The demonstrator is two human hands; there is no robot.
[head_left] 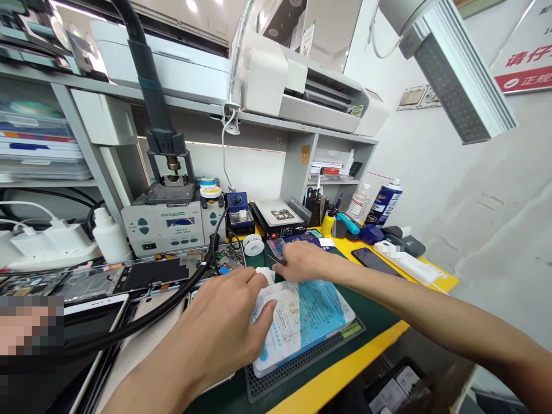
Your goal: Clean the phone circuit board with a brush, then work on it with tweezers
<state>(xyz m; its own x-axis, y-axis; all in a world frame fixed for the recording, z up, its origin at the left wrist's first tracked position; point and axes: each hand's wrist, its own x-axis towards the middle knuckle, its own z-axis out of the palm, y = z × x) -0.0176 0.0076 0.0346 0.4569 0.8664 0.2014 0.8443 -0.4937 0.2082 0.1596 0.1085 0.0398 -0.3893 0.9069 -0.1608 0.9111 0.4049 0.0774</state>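
A flat white-and-blue soft pack [319,305], which looks like a pack of wipes, lies on a grey perforated mat [276,385]. My left hand [228,316] rests at the pack's left edge, thumb apart from the bent fingers. White crumpled material, like a tissue [266,275], shows beyond its fingertips. Just past the pack's far edge, my right hand [299,261] has its fingers curled together. A thin dark shape shows by its fingertips, but I cannot make out whether they hold it.
A hot-air rework station [172,224] stands at the back left, its black hose [172,302] crossing the left side. Behind my right hand are a solder spool [253,245] and a small heating plate [280,215]. A phone [375,261] and spray can [383,201] are right. Tablets [90,339] lie left.
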